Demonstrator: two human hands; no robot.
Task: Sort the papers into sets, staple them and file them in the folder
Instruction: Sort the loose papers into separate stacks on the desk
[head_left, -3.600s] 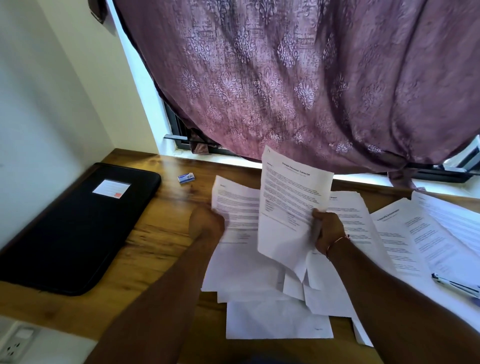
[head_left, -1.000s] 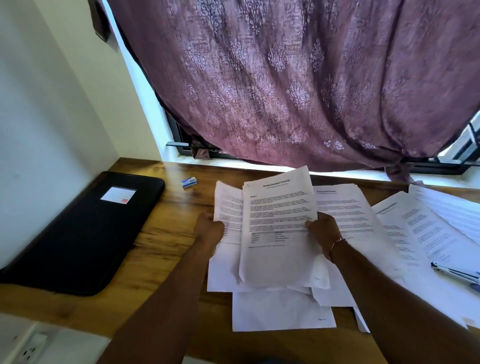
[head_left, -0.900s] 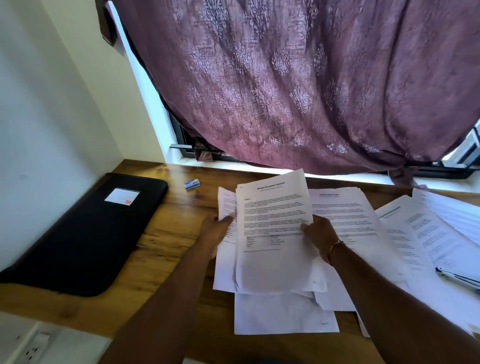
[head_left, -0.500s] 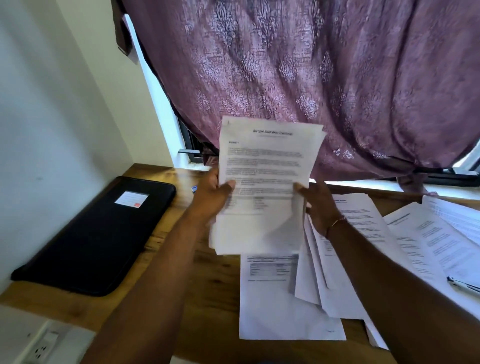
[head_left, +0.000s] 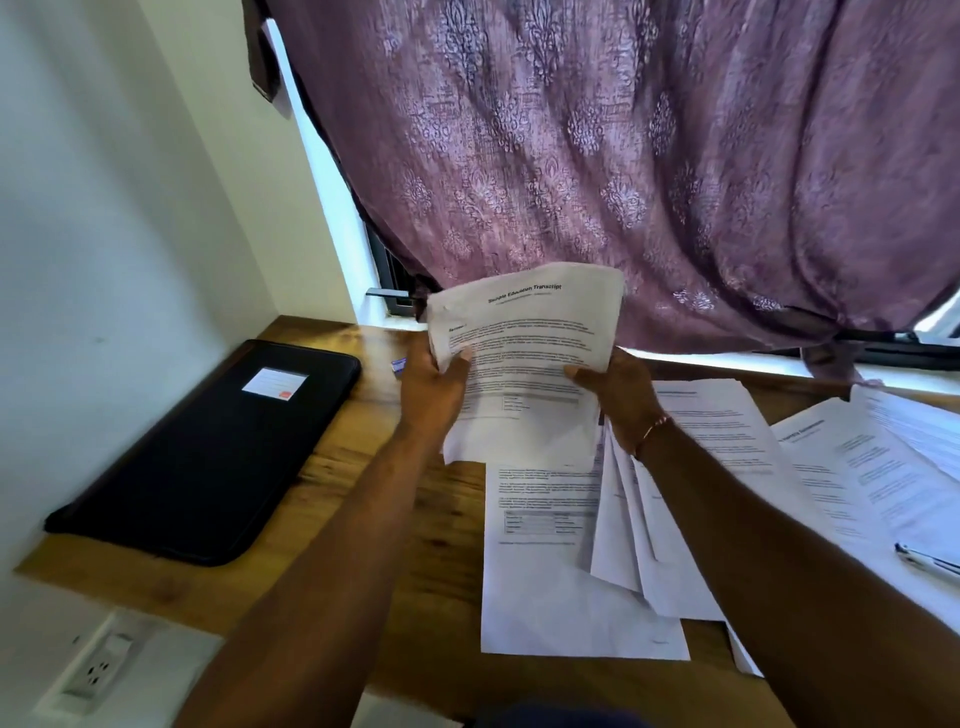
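Note:
I hold a set of printed papers (head_left: 530, 358) upright above the wooden desk, its top sheet headed "Sample Education Transcript". My left hand (head_left: 434, 389) grips the set's left edge with the thumb on the front. My right hand (head_left: 621, 397) grips the right edge. A few sheets (head_left: 631, 530) hang down below my right wrist. One printed sheet (head_left: 550, 571) lies flat on the desk beneath the set. More printed papers (head_left: 852, 467) are spread out to the right. A black folder (head_left: 208, 452) lies shut at the left.
A small blue staple box (head_left: 399, 365) sits on the desk (head_left: 353, 499) just left of my left hand. A pen (head_left: 930, 560) lies on the papers at the right edge. A purple curtain (head_left: 623, 156) hangs close behind. A wall socket (head_left: 98, 665) is below the desk's front edge.
Both hands gathered the sheets off the desk and lifted them as one set. In the last half second the set came down a little and its top edge curled backward.

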